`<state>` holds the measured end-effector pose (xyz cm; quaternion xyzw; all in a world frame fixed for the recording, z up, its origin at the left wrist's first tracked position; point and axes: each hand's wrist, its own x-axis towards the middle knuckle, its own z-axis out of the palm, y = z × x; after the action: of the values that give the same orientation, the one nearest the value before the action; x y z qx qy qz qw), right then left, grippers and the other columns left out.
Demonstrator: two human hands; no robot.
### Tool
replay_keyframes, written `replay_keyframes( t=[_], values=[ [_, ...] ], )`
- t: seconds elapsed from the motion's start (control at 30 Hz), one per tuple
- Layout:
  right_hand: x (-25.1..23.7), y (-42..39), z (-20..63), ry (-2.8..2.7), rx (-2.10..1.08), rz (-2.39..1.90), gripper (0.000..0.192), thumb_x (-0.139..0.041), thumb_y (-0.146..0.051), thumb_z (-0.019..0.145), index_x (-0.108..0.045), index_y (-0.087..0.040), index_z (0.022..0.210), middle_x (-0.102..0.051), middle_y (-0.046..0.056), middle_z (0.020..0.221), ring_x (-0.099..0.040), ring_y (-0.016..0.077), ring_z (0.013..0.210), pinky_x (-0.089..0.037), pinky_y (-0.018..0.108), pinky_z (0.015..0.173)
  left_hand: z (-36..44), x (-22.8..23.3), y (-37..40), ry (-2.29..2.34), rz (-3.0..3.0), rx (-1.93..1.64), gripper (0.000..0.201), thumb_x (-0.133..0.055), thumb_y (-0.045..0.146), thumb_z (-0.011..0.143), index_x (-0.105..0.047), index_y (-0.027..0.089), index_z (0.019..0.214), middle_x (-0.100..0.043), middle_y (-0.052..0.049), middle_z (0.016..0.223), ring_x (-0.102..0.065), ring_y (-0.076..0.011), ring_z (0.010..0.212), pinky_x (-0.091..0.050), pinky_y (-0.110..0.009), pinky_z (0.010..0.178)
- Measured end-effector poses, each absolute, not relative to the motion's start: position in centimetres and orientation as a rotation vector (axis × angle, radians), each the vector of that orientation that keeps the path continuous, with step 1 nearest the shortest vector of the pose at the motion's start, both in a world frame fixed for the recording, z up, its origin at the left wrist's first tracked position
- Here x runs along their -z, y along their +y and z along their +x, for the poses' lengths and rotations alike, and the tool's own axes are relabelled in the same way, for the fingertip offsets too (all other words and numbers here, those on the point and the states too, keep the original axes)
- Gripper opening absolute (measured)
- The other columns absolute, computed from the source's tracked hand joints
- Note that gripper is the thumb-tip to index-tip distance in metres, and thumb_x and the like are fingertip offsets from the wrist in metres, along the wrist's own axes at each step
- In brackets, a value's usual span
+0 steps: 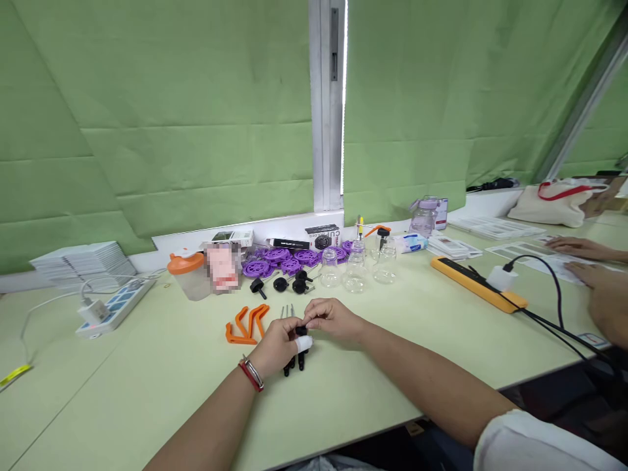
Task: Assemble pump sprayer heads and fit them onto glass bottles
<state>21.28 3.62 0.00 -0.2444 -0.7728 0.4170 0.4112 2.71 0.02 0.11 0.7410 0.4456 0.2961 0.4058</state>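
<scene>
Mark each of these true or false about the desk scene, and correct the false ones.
1. Both hands meet over small black parts. True: left hand and right hand pinch the black parts.
2. The orange clips lie right of the hands. False: the orange clips lie to their left.
3. Purple discs sit near the window sill. True: purple discs.
4. The left wrist is bare. False: it wears a red bracelet.
5. The glass bottles are lying down. False: the glass bottles stand upright.
</scene>
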Motion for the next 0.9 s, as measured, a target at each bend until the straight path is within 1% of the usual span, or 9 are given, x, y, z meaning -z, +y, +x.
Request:
replay_keyframes(
  t=[0.07,0.17,0.27,0.4,0.47,0.6,0.73,0.83,0.9],
  values=[
    [0.4,4.5,21.8,-1.927,-0.967,-0.714,0.012,-0.063,-0.027,0.078,-0.071,-0.018,0.081,-0.063,0.004,0.082,-0.059,0.0145,0.075,-0.047,0.028,0.073,2.8,-0.2,-0.1,1.14,1.84,-0.736,0.027,-0.064,0.04,0.071,-0.059,0.015,0.079,-0.051,0.002,0.063,-0.045,-0.0098,0.054,-0.037,-0.022,0.051],
    [1.6,6.5,22.7,-1.898,-0.664,-1.029,0.015,-0.055,-0.019,0.082,-0.07,-0.017,0.086,-0.065,0.006,0.089,-0.06,0.0168,0.083,-0.046,0.031,0.081,2.9,-0.3,-0.2,1.146,1.824,-0.739,0.026,-0.064,0.04,0.071,-0.059,0.015,0.08,-0.053,0.001,0.065,-0.047,-0.0102,0.055,-0.038,-0.022,0.052],
    [2.9,8.6,23.2,-1.963,-0.416,-1.34,0.026,-0.052,-0.016,0.082,-0.067,-0.016,0.103,-0.061,0.01,0.113,-0.059,0.02,0.095,-0.044,0.033,0.087,3.0,-0.4,-0.2,1.158,1.843,-0.746,0.024,-0.064,0.037,0.07,-0.06,0.015,0.079,-0.051,0.002,0.063,-0.045,-0.0094,0.055,-0.037,-0.021,0.052],
    [3.4,10.7,22.4,-2.152,-0.259,-1.409,0.04,-0.048,-0.016,0.083,-0.057,-0.023,0.122,-0.05,0.005,0.134,-0.053,0.0221,0.112,-0.041,0.033,0.093,3.1,-0.7,-0.3,1.171,1.848,-0.738,0.022,-0.064,0.035,0.069,-0.061,0.015,0.078,-0.051,0.002,0.063,-0.044,-0.0093,0.056,-0.038,-0.021,0.052],
    [3.3,11.3,21.8,-2.199,-0.218,-1.43,0.039,-0.047,-0.017,0.084,-0.058,-0.025,0.121,-0.052,0.003,0.132,-0.053,0.0221,0.112,-0.041,0.032,0.091,3.1,-0.8,-0.4,1.172,1.839,-0.733,0.022,-0.064,0.034,0.069,-0.06,0.015,0.078,-0.051,0.002,0.063,-0.045,-0.0097,0.056,-0.039,-0.021,0.052],
    [3.0,11.3,21.2,-2.208,-0.217,-1.488,0.027,-0.047,-0.021,0.086,-0.067,-0.024,0.103,-0.064,0.004,0.111,-0.059,0.0215,0.098,-0.042,0.03,0.081,3.0,-0.6,-0.4,1.165,1.839,-0.729,0.022,-0.064,0.035,0.069,-0.059,0.015,0.077,-0.052,0.002,0.063,-0.045,-0.0095,0.054,-0.038,-0.021,0.051],
    [2.8,10.4,22.0,-2.194,-0.216,-1.52,0.023,-0.048,-0.019,0.086,-0.07,-0.02,0.092,-0.065,0.008,0.1,-0.058,0.02,0.091,-0.041,0.028,0.076,2.9,-0.4,-0.3,1.161,1.841,-0.73,0.023,-0.064,0.035,0.07,-0.06,0.015,0.079,-0.053,0.001,0.064,-0.046,-0.0098,0.055,-0.039,-0.022,0.051],
    [2.4,9.6,23.0,-2.197,-0.224,-1.528,0.024,-0.051,-0.014,0.082,-0.068,-0.018,0.098,-0.063,0.01,0.1,-0.057,0.0198,0.089,-0.041,0.028,0.076,2.9,-0.4,-0.3,1.15,1.838,-0.736,0.024,-0.064,0.036,0.07,-0.061,0.015,0.08,-0.055,0.0,0.065,-0.048,-0.0106,0.057,-0.04,-0.022,0.052],
    [1.9,9.1,23.5,-2.174,-0.264,-1.499,0.033,-0.053,-0.01,0.078,-0.065,-0.019,0.108,-0.062,0.01,0.101,-0.057,0.0194,0.087,-0.041,0.029,0.076,2.9,-0.5,-0.4,1.137,1.838,-0.743,0.023,-0.064,0.036,0.07,-0.06,0.015,0.079,-0.055,0.0,0.065,-0.049,-0.0108,0.057,-0.041,-0.022,0.052]
  ],
)
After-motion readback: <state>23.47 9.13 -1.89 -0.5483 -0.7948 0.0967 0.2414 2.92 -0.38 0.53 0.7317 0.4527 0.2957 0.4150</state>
